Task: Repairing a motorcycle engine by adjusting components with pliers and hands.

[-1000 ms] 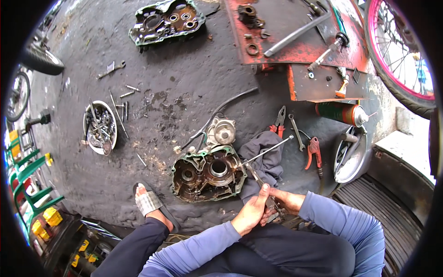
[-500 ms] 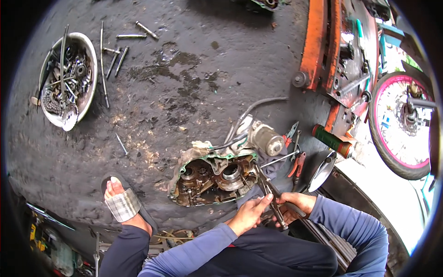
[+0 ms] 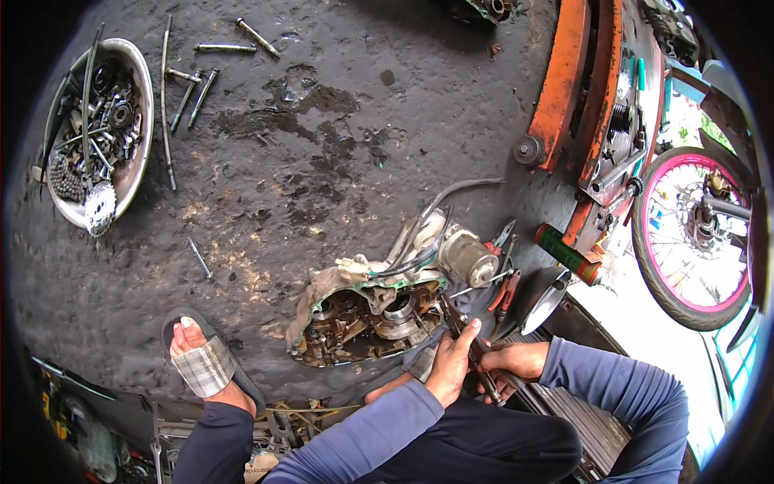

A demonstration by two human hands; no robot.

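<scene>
My left hand (image 3: 453, 361) and my right hand (image 3: 516, 363) are together at lower right, fingers wrapped round a long dark metal tool (image 3: 454, 312). Its upper end reaches the right side of an open engine crankcase half (image 3: 363, 319), which lies on the dark floor with bearing bores and a green gasket edge showing. A silver cylindrical motor (image 3: 468, 258) and a black hose (image 3: 447, 191) sit on top of and behind it. Red-handled pliers (image 3: 506, 297) and a grey rag lie just to its right, partly hidden.
A bowl of small parts (image 3: 139, 161) and loose bolts (image 3: 224, 47) lie left. An orange metal frame (image 3: 552, 89), a spray can (image 3: 562, 253) and a pink-rimmed wheel (image 3: 689, 302) stand right. My sandalled foot (image 3: 205, 363) is lower left; another casing (image 3: 484, 12) lies at top.
The view has swung, sliding the bowl left and the orange frame down. My hands have risen slightly on the tool, my left hand further right than half a second ago.
</scene>
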